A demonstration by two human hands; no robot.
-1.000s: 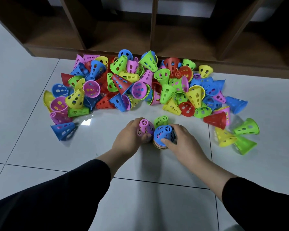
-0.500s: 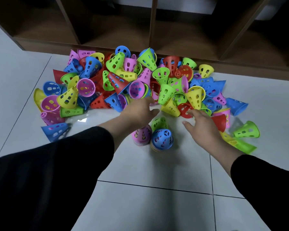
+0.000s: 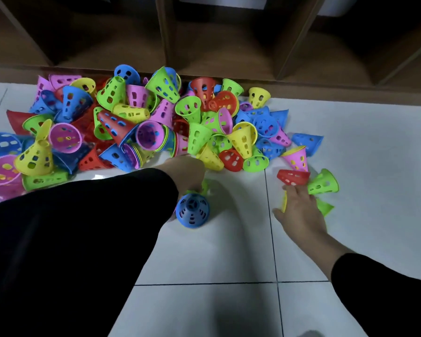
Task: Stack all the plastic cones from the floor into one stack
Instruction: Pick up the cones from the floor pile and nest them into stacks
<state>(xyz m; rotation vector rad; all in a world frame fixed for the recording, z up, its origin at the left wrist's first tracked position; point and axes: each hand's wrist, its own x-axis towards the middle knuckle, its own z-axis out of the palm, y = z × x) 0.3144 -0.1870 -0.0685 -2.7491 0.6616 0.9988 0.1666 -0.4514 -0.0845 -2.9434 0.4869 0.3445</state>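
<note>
We have barely begun: one short stack (image 3: 192, 210) capped in blue stands at six o'clock of the heap (image 3: 141, 127). Our left hand (image 3: 187, 172) reaches there, its fingers hidden so we cannot tell their state; our right hand (image 3: 299, 210) spreads its fingers beside a red cone (image 3: 293, 177) at three o'clock.

Pile (image 3: 156, 122): lay at twelve o'clock, against the shelf unit (image 3: 204, 45).
Stack (image 3: 192, 210): stood at six o'clock of it.

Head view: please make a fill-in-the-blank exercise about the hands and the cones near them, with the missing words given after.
1. The upright cone nearest the left hand is ____ in colour.
2. The right hand reaches toward a ____ cone lying on its side.
3. The cone pile lies on a white ____ floor.
4. Both sleeves are ____.

Missing words: blue; red; tiled; black
</note>
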